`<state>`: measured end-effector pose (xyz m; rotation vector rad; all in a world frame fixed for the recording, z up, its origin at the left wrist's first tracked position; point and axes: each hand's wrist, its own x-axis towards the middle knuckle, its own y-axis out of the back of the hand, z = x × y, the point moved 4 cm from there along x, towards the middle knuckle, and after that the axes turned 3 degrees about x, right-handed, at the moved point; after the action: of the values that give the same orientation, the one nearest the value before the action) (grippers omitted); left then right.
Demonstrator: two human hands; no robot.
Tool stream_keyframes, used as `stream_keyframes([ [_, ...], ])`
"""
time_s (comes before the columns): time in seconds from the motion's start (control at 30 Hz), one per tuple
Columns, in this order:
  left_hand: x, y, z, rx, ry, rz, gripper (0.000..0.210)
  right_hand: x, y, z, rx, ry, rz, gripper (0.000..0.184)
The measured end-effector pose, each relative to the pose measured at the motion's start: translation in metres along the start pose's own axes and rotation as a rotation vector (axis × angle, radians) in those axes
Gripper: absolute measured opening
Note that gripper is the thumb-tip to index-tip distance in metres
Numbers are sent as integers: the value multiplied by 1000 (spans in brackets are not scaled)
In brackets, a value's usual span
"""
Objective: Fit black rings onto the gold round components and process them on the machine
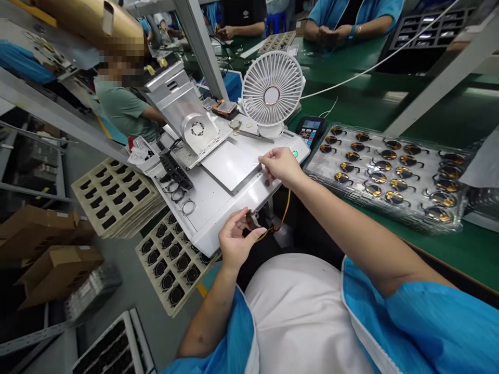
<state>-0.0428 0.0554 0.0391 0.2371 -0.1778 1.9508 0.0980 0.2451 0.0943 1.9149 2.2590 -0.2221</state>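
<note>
My left hand (236,239) is closed around a small dark round part (252,219), holding it at the front edge of the white machine (210,221). An orange-yellow wire (287,208) hangs close to that part; whether the two are joined I cannot tell. Over the front of the machine, my right hand (283,165) has thumb and forefinger pinched together. Something thin and pale seems to show at the fingertips, too small to name. Beside them lies a flat metal plate (230,169), and a green-lit button (295,154) glows to the right.
A white fan (272,91) and metal fixture (195,124) stand behind. Right: keypad device (310,132), clear tray (331,179) of black round parts with orange film. Left: beige trays (113,200), another with black rings (142,259), metal rings (188,208). Co-workers (125,104) sit beyond.
</note>
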Motion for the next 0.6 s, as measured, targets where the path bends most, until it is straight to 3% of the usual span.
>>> stream_keyframes([
  [0.13,-7,-3,5,161,-108,46,68,-44,-2,12,19,76,-203,43],
  [0.27,-11,-7,7,243,-174,36,71,-99,-5,38,9,-25,-448,55],
  [0.37,-11,-10,8,279,-185,8,68,-116,-3,50,-11,-45,-447,51],
  [0.6,-13,-11,11,347,-223,8,63,-117,0,52,-104,27,-358,32],
])
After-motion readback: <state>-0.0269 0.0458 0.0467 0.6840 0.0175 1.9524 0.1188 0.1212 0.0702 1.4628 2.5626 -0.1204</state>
